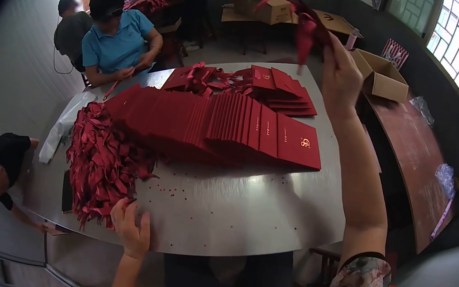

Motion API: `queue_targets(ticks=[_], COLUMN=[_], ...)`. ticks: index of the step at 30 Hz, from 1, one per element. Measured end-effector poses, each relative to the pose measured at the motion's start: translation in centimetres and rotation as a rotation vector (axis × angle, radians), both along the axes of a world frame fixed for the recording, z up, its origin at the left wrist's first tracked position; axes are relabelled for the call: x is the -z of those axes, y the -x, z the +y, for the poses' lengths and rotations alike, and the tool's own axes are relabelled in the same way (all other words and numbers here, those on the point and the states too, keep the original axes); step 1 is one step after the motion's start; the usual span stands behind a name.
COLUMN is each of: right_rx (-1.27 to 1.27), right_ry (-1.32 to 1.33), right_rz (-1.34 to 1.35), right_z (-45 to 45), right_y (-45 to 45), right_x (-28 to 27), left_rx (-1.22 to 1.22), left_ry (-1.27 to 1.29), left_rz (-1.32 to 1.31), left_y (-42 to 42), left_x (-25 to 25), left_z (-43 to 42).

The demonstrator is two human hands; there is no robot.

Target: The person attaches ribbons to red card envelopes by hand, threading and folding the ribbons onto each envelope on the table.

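My right hand (pixel 342 77) is raised high over the far right side of the table, its fingers closed on a dark red ribbon (pixel 305 40) that hangs and trails to the left, blurred. My left hand (pixel 132 229) rests at the near table edge, thumb apart from the fingers, its fingertips against the lower edge of a big heap of red ribbons (pixel 103 167). Beyond the hands, a long fanned row of red folders with gold print (pixel 297 141) lies across the table. Behind it are more red folders (pixel 292 96) with ribbons on them.
Small specks dot the metal table (pixel 243 216). A dark flat object (pixel 68 191) and white plastic (pixel 62 126) lie left. A person in blue (pixel 118 40) sits across; others are farther off. An open cardboard box (pixel 387 83) stands on a brown side table (pixel 399 150) at right.
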State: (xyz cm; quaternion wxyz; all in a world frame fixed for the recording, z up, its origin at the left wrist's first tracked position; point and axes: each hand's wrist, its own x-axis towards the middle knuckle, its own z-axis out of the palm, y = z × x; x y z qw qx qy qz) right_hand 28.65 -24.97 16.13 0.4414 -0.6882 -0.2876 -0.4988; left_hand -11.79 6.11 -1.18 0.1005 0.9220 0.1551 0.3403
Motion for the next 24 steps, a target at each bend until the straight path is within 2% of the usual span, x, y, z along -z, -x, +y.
queue_targets(ticks=[1, 4, 5, 7, 9, 10, 14, 16, 17, 19, 20, 21, 24], right_rx=[0.052, 0.172, 0.164, 0.078, -0.026, -0.043, 0.008, -0.131, -0.119, -0.262, -0.186, -0.175, -0.032], right_ry=[0.042, 0.448, 0.618, 1.160, 1.253, 1.185, 1.226, 1.123, 1.119, 0.866, 0.693, 0.696, 0.487], right_rz=[-0.055, -0.017, 0.031, 0.494, 0.424, 0.377, 0.387, 0.459, 0.461, 0.479, 0.431, 0.434, 0.492], right_z=[1.9, 5.8, 6.6, 7.7, 7.0, 6.8, 6.0, 5.6, 5.1, 4.0, 3.5, 2.8, -0.4], right_y=[-2.4, -8.6, -10.2, -11.2, -10.6, -10.4, -10.1, -10.0, -10.1, -9.8, -10.1, -10.3, -11.6], right_x=[0.3, 4.9, 6.9, 10.1, 13.9, 14.7, 14.5, 13.8, 13.3, 11.5, 11.6, 11.1, 10.1], left_rx=[-0.011, -0.041, -0.045, -0.039, -0.034, -0.021, -0.020, -0.025, -0.015, -0.022, -0.011, -0.009, -0.004], left_ry=[-0.007, 0.014, 0.016, 0.034, 0.032, 0.030, 0.052, 0.052, 0.050, 0.040, 0.043, 0.060, 0.071], left_rz=[0.025, 0.059, 0.062, 0.093, 0.097, 0.100, 0.131, 0.152, 0.148, 0.156, 0.155, 0.144, 0.129], left_y=[0.0, -0.1, -0.1, -0.1, -0.1, -0.2, -0.3, -0.2, -0.1, -0.1, -0.2, -0.2, -0.2], left_x=[0.0, 0.0, -0.1, -0.3, -0.4, -0.3, -0.4, -0.4, -0.4, -0.3, -0.2, -0.3, -0.2], left_z=[0.0, 0.1, 0.1, 0.0, 0.1, 0.1, 0.0, 0.1, 0.1, 0.2, 0.2, 0.1, 0.0])
